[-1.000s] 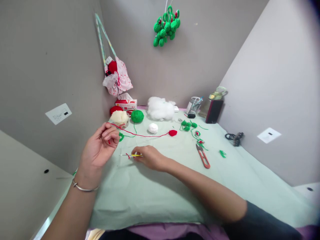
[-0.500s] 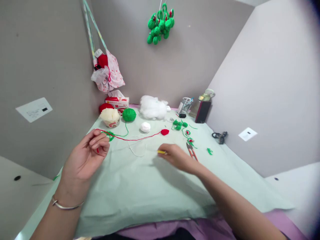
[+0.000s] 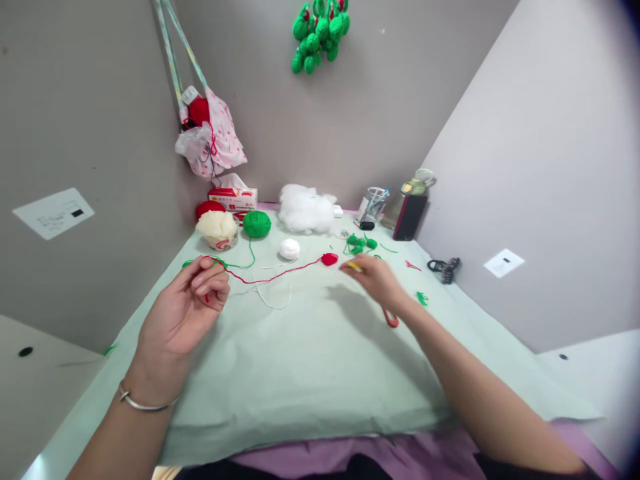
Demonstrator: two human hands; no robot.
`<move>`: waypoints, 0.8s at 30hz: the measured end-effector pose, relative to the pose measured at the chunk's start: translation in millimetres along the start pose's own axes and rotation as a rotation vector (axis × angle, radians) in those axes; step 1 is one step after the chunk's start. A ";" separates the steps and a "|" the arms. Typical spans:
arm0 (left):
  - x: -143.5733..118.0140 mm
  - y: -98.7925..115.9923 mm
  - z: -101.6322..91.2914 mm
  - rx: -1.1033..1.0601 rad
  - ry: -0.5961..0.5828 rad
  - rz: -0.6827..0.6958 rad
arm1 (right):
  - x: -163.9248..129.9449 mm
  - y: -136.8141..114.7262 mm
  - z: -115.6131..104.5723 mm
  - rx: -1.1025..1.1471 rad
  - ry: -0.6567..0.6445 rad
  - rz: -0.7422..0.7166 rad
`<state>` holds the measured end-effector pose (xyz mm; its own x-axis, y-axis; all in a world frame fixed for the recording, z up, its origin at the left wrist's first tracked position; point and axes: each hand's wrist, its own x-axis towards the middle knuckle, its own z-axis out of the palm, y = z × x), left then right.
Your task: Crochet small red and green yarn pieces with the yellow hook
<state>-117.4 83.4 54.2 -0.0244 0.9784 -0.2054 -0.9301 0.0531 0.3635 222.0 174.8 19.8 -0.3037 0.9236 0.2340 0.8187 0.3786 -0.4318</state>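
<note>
Red yarn [image 3: 267,280] runs in a shallow sag across the bench [image 3: 300,380], from the left hand [image 3: 185,310] to a small red ball [image 3: 329,259] near the middle. The left hand is palm up with its fingers curled in, gripping the yarn; it stays at the left much as half a second ago, and the ball keeps its place too.

The right hand [image 3: 377,283] pinches a yellow-handled tool [image 3: 355,267]. It has moved farther out over the bench since then, and its fingertips now appear just beside the red ball. The snips [image 3: 391,319], seen with their blades in the earlier frames, are now mostly covered by this hand, leaving the end of the handles. A red scrap [image 3: 413,265], which shows on the tool a second ago, now lies near the black hair clip [image 3: 451,271].

Open bench stretches between the forearms down to the near edge, where purple cloth [image 3: 350,453] shows below. A loop of white thread [image 3: 273,307] lies between the hands. On the right, the wall [image 3: 525,167] bounds the bench, with green scraps [image 3: 423,298] short of it.
</note>
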 end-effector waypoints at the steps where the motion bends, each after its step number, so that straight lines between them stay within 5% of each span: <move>1: 0.4 1.0 1.3 -0.001 -0.006 0.005 | 4.9 -15.4 15.9 0.033 -0.070 -0.060; 7: 1.4 11.0 10.4 -0.033 -0.043 0.058 | 36.2 -83.1 81.0 0.117 -0.261 -0.214; 15: -2.7 -0.3 11.8 -0.007 -0.043 0.006 | 43.2 -123.3 126.1 0.195 -0.333 -0.266; 19: -4.0 2.7 10.7 0.004 -0.044 0.012 | 46.8 -128.0 122.0 0.289 -0.324 -0.264; 24: -3.5 17.6 5.5 -0.010 -0.056 0.067 | 55.7 -111.7 83.7 0.412 -0.339 -0.267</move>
<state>-131.6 82.1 66.3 -0.0666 0.9893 -0.1295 -0.9307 -0.0149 0.3655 72.8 189.0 8.2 -0.6673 0.7353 0.1187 0.4569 0.5299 -0.7145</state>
